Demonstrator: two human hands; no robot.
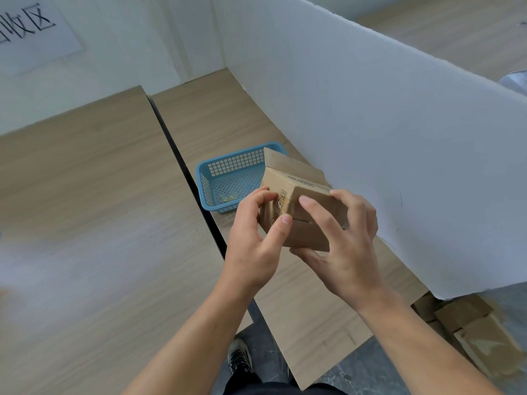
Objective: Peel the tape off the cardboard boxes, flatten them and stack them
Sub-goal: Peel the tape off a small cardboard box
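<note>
A small brown cardboard box (pixel 299 181) is held in the air above the right-hand table, one flap standing open at its far end. Clear tape (pixel 281 205) runs over the near end's corner. My left hand (pixel 256 238) grips the box's left side, its fingers curled onto the taped edge and its thumb pressed against the near face. My right hand (pixel 342 240) clasps the box from the right, with fingers across the top and the thumb underneath.
A blue plastic basket (pixel 228 181) with a crumpled scrap of tape inside sits on the table behind the box. A white foam partition (pixel 370 124) walls the right side. More cardboard boxes (pixel 470 323) lie on the floor at lower right. A dark gap separates two wooden tables (pixel 85 223).
</note>
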